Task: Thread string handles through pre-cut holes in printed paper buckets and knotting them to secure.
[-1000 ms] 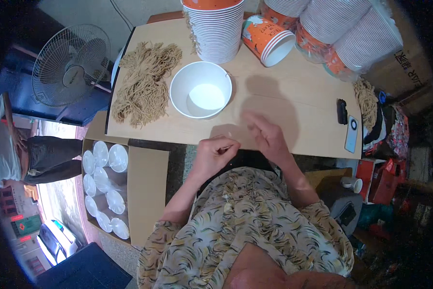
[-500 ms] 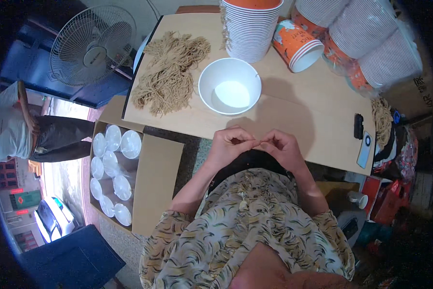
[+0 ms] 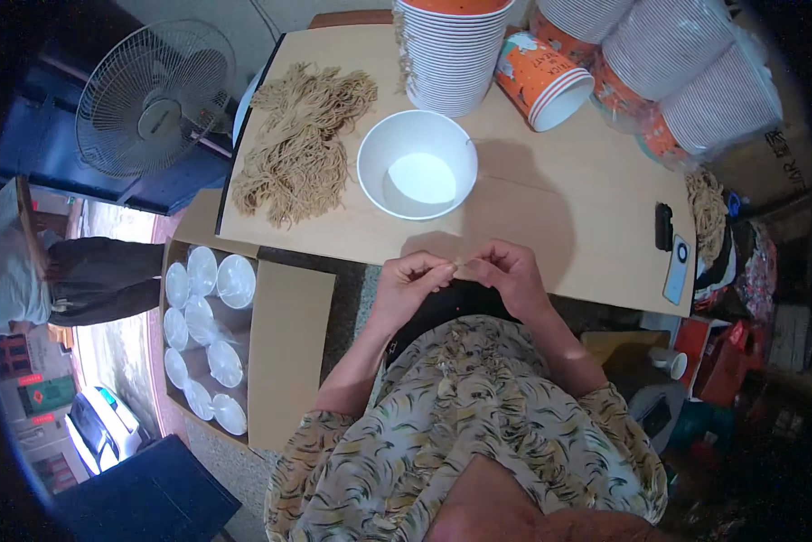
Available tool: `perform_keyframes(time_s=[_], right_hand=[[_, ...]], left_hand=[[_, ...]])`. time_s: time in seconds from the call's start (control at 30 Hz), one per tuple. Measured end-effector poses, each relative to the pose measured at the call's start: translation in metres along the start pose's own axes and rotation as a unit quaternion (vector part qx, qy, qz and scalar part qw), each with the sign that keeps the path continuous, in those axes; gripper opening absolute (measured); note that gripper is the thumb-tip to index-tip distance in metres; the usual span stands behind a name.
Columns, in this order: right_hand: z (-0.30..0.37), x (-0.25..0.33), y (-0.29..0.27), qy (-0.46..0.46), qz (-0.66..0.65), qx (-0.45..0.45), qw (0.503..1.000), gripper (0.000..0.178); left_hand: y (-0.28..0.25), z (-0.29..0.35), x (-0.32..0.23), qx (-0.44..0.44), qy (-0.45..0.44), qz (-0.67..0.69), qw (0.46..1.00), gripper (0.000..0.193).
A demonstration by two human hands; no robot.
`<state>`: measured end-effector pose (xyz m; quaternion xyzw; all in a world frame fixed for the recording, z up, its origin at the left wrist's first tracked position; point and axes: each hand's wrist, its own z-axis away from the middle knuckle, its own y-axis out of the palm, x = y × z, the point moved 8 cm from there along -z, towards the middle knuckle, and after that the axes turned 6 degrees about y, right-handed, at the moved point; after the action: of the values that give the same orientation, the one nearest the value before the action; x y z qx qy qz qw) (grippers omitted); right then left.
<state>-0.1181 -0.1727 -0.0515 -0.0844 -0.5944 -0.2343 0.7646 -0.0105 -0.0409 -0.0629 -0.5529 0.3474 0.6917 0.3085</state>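
White tub (image 3: 418, 170), just beyond left-hand fingers (image 3: 436, 274) and right-hand fingers (image 3: 480, 268), tips pinched together, anything held unclear

Wearer's hands (image 3: 408, 291) x2, white tub (image 3: 417, 197) x1, upright cup stack (image 3: 455, 68) x1, tipped cup stack (image 3: 539, 77) x1, bagged cup stacks (image 3: 670, 43) x3, string piles (image 3: 299, 154) x2, fan (image 3: 157, 113) x1, wrapped cups (image 3: 237, 282) approx. 9.

A tiny item (image 3: 456, 268), too small to identify, is pinched between the fingertips (image 3: 444, 271). A round white tub (image 3: 417, 203) stands open upward; tangled tan cords (image 3: 302, 149) lie just left of it.
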Motion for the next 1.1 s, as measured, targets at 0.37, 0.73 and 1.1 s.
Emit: perform_keyframes(time_s=[0.37, 0.73, 1.1], right_hand=[[-0.009, 0.016, -0.025, -0.045, 0.171, -0.047, 0.983, 0.007], [-0.020, 0.213, 0.012, -0.359, 0.195, -0.082, 0.909, 0.010], [-0.061, 0.138, 0.020, -0.174, 0.159, 0.009, 0.972, 0.007]], left_hand=[[-0.019, 0.006, -0.051, 0.009, 0.155, -0.111, 0.982, 0.008], [-0.067, -0.030, -0.126, -0.046, 0.354, -0.534, 0.766, 0.019], [-0.060, -0.049, -0.113, 0.004, 0.332, -0.500, 0.800, 0.029]])
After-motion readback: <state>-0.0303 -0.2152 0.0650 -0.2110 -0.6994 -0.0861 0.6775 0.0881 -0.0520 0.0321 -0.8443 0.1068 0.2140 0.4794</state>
